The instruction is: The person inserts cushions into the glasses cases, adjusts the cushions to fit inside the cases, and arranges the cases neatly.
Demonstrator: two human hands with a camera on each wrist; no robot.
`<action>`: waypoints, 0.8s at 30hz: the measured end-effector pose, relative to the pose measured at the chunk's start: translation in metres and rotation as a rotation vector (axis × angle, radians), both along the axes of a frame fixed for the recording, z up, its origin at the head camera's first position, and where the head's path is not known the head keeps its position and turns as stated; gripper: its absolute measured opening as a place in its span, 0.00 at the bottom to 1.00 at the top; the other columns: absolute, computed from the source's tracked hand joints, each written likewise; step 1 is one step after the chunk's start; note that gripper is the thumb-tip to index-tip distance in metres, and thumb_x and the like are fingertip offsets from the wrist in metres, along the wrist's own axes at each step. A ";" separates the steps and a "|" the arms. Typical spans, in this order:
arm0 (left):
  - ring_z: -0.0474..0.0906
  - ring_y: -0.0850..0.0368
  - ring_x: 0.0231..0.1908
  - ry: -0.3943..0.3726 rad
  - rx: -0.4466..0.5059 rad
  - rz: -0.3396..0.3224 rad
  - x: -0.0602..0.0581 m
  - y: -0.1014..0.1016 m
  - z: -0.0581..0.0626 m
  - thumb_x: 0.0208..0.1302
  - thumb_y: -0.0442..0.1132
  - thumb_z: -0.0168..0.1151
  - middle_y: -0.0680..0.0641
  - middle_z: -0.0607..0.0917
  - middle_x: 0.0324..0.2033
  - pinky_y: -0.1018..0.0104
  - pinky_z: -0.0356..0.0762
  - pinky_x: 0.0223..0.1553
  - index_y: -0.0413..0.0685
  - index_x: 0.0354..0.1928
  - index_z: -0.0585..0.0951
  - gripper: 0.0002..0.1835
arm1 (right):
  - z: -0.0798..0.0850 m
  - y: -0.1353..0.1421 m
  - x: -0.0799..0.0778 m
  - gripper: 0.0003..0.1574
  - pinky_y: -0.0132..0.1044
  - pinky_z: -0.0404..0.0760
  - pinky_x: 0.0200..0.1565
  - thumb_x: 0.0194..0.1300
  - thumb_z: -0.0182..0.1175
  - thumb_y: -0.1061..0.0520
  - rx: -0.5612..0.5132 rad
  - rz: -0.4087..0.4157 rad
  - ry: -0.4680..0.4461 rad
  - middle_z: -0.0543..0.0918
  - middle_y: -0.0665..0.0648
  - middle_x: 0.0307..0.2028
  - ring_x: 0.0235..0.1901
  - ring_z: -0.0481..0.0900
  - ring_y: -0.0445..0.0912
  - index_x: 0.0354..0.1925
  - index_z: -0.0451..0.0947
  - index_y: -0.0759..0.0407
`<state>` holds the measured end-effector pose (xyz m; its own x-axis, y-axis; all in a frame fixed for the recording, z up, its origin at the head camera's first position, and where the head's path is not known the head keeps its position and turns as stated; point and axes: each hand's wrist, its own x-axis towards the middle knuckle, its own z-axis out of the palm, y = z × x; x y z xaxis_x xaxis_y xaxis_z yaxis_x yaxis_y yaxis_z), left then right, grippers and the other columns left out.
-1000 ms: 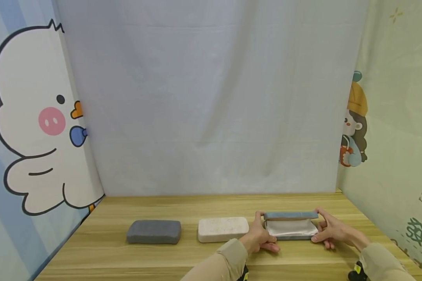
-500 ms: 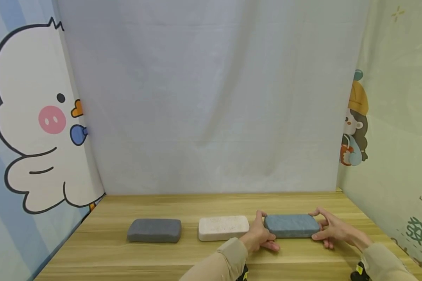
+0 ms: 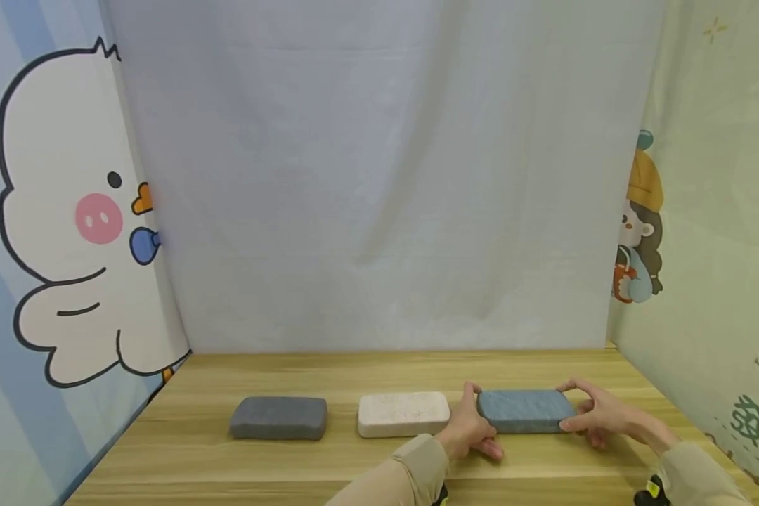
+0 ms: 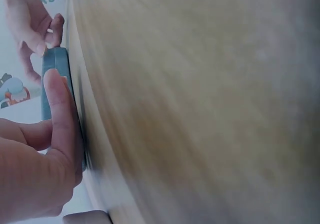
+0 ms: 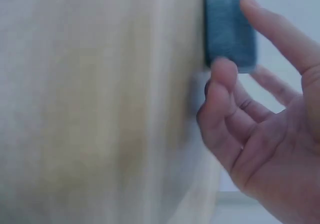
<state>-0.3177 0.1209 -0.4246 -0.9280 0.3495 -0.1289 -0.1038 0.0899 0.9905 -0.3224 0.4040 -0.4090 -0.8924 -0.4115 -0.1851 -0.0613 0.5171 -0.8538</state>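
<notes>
A blue glasses case (image 3: pixel 526 412) lies shut on the wooden table, right of the middle in the head view. My left hand (image 3: pixel 468 426) holds its left end, one finger at the back corner and the thumb at the front. At the right end my right hand (image 3: pixel 606 414) holds the case between thumb and finger, with its other fingers loosely bent. The right wrist view shows the end of the blue case (image 5: pixel 227 29) beside that thumb. In the left wrist view, the left hand (image 4: pixel 45 169) lies along the case's front side.
A white speckled glasses case (image 3: pixel 403 414) sits just left of my left hand. Farther left is a dark grey glasses case (image 3: pixel 278 418). A white curtain (image 3: pixel 379 211) hangs behind the table (image 3: pixel 329 464), with printed cloths at both sides.
A second ago the blue case stood open, showing a pale cloth inside; its lid has come down and is shut. Both hands have stayed at its ends.
</notes>
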 end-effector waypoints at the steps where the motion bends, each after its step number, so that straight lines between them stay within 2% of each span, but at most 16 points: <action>1: 0.84 0.34 0.22 0.005 -0.008 0.000 0.001 0.000 0.001 0.52 0.12 0.56 0.32 0.79 0.21 0.56 0.87 0.20 0.51 0.56 0.61 0.35 | 0.002 -0.001 0.001 0.45 0.34 0.78 0.17 0.66 0.61 0.54 0.017 -0.010 0.009 0.76 0.55 0.22 0.13 0.71 0.41 0.68 0.47 0.70; 4: 0.83 0.34 0.20 0.011 -0.018 0.007 0.003 0.000 0.003 0.50 0.12 0.56 0.30 0.79 0.20 0.56 0.85 0.18 0.50 0.57 0.60 0.36 | 0.010 -0.004 0.003 0.46 0.33 0.74 0.16 0.66 0.61 0.53 0.045 -0.038 0.037 0.73 0.52 0.21 0.13 0.67 0.39 0.68 0.48 0.70; 7: 0.82 0.36 0.16 0.021 -0.014 0.003 0.004 -0.002 0.007 0.50 0.12 0.56 0.23 0.79 0.22 0.56 0.84 0.16 0.47 0.58 0.59 0.36 | 0.019 -0.007 0.003 0.44 0.33 0.72 0.14 0.67 0.60 0.54 0.050 -0.039 0.086 0.73 0.52 0.21 0.12 0.65 0.38 0.67 0.48 0.73; 10: 0.80 0.42 0.12 0.036 -0.018 -0.027 0.004 -0.006 0.012 0.52 0.14 0.58 0.18 0.80 0.27 0.57 0.84 0.16 0.44 0.56 0.60 0.33 | 0.026 -0.014 0.003 0.41 0.35 0.73 0.13 0.67 0.60 0.55 0.054 -0.047 0.142 0.74 0.53 0.21 0.12 0.64 0.37 0.65 0.51 0.73; 11: 0.81 0.41 0.13 0.041 -0.026 -0.043 0.004 -0.009 0.014 0.53 0.16 0.59 0.18 0.80 0.29 0.56 0.85 0.18 0.43 0.55 0.60 0.31 | 0.028 -0.018 0.003 0.41 0.36 0.73 0.13 0.66 0.61 0.55 0.054 -0.054 0.165 0.75 0.54 0.21 0.11 0.65 0.37 0.65 0.52 0.73; 13: 0.81 0.42 0.15 0.043 -0.050 -0.073 0.005 -0.014 0.020 0.55 0.19 0.61 0.20 0.81 0.30 0.55 0.87 0.22 0.43 0.54 0.62 0.28 | 0.033 -0.026 0.004 0.40 0.38 0.75 0.13 0.66 0.61 0.54 0.063 -0.070 0.214 0.76 0.55 0.23 0.11 0.66 0.38 0.65 0.54 0.72; 17: 0.83 0.38 0.21 0.094 -0.098 -0.102 0.008 -0.028 0.033 0.60 0.26 0.61 0.27 0.82 0.26 0.51 0.88 0.28 0.41 0.51 0.66 0.20 | 0.043 -0.046 0.007 0.38 0.42 0.79 0.14 0.65 0.62 0.53 0.088 -0.113 0.312 0.79 0.61 0.26 0.13 0.72 0.43 0.64 0.58 0.71; 21: 0.83 0.41 0.21 0.205 -0.126 -0.101 0.010 -0.043 0.045 0.65 0.33 0.59 0.34 0.83 0.23 0.53 0.87 0.26 0.41 0.47 0.70 0.12 | 0.055 -0.067 0.012 0.36 0.44 0.82 0.17 0.67 0.60 0.51 0.082 -0.136 0.400 0.80 0.61 0.28 0.15 0.77 0.48 0.64 0.60 0.69; 24: 0.82 0.46 0.22 0.316 -0.156 -0.094 0.013 -0.055 0.053 0.69 0.38 0.56 0.41 0.82 0.26 0.62 0.86 0.24 0.41 0.47 0.73 0.10 | 0.064 -0.083 0.017 0.34 0.42 0.83 0.19 0.70 0.57 0.51 0.056 -0.136 0.469 0.82 0.62 0.32 0.19 0.79 0.46 0.65 0.61 0.66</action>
<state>-0.3049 0.0657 -0.3713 -0.8952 0.4341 0.1006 0.2211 0.2368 0.9461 -0.3052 0.3207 -0.3446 -0.9298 -0.2867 0.2309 -0.3614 0.5914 -0.7209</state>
